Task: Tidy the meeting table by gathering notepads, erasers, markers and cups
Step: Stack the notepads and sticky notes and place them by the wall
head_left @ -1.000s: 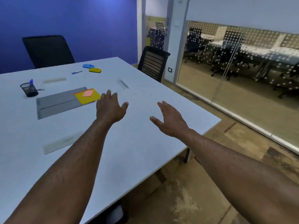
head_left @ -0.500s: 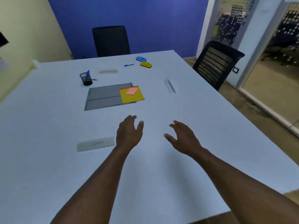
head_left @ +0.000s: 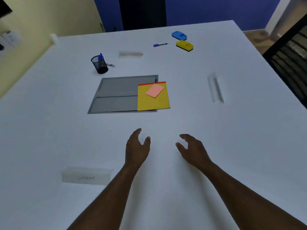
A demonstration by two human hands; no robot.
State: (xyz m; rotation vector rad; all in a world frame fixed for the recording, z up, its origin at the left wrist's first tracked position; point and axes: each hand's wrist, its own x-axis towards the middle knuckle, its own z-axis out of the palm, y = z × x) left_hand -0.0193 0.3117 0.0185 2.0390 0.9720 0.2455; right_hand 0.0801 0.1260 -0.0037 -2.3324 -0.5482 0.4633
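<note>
Your wide white counter [head_left: 216, 146] carries everything unsorted, so both hands hover empty near its front edge — left hand [head_left: 136, 150] and right hand [head_left: 192, 151] with fingers loosely spread, gripping nothing. Beyond them lie the yellow notepad [head_left: 153, 100] under a pink sticky pad [head_left: 154, 90], black mesh cup [head_left: 99, 65], blue eraser [head_left: 179, 35], yellow eraser [head_left: 184, 45] and blue marker [head_left: 160, 45]. Since a moment ago your view has swung squarely onto them — likely lining up a reach.

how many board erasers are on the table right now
2. The blue eraser lies at the far right of the white table; the yellow eraser sits just in front of it, right of the loose blue marker. None looks hidden.
</note>
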